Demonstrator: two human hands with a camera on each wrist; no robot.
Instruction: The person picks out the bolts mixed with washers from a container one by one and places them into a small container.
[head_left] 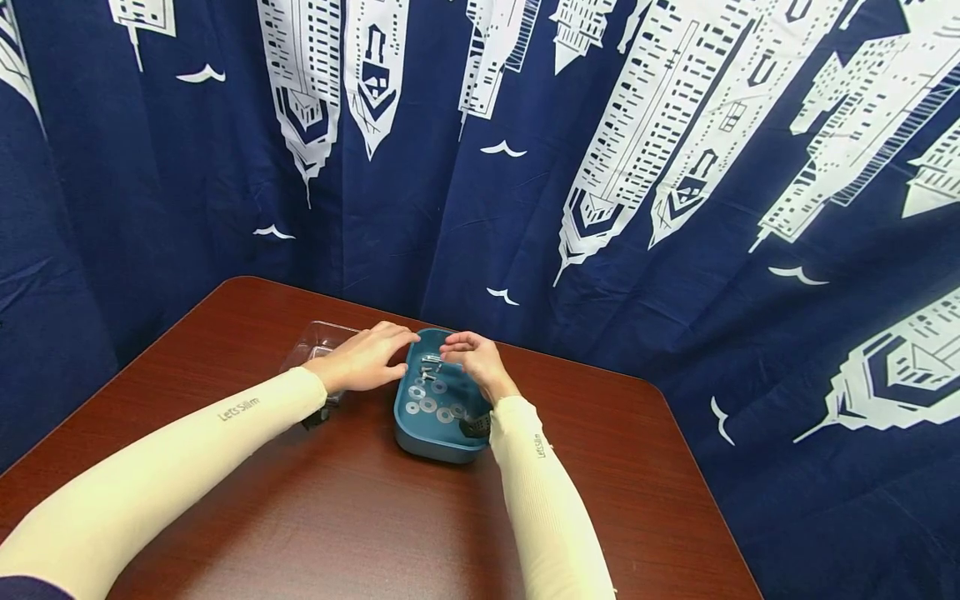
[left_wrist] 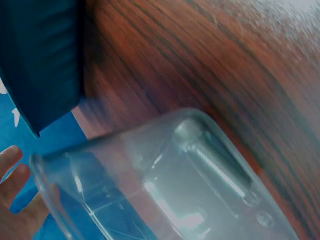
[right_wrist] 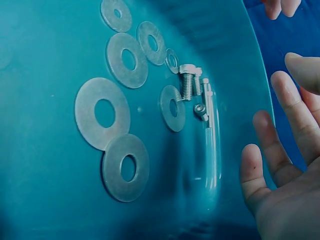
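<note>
Bench (head_left: 337, 508): beneath the left hand (head_left: 369, 358) and right hand (head_left: 480, 362).
Blue tray (head_left: 442, 450): between them, walls likely containing loose hardware.
Clear container (left_wrist: 220, 200): beside the left wrist, presumably kept within reach.
Left hand: relaxed, fingers parted near the rim, visibly holding nothing.
Right hand: above the tray, loosely spread, nothing held.
7 washers (right_wrist: 85, 114): below both hands, probably spread for easy picking.
Bolts (right_wrist: 187, 85): clustered between the fingertips.

- The table (head_left: 315, 517) was reddish-brown and wood-grained, with rounded far corners.
- A blue bin (head_left: 435, 448) stood on it, near the far edge.
- A clear container (head_left: 302, 343), partly hidden, seemed to rest left of the bin.
</note>
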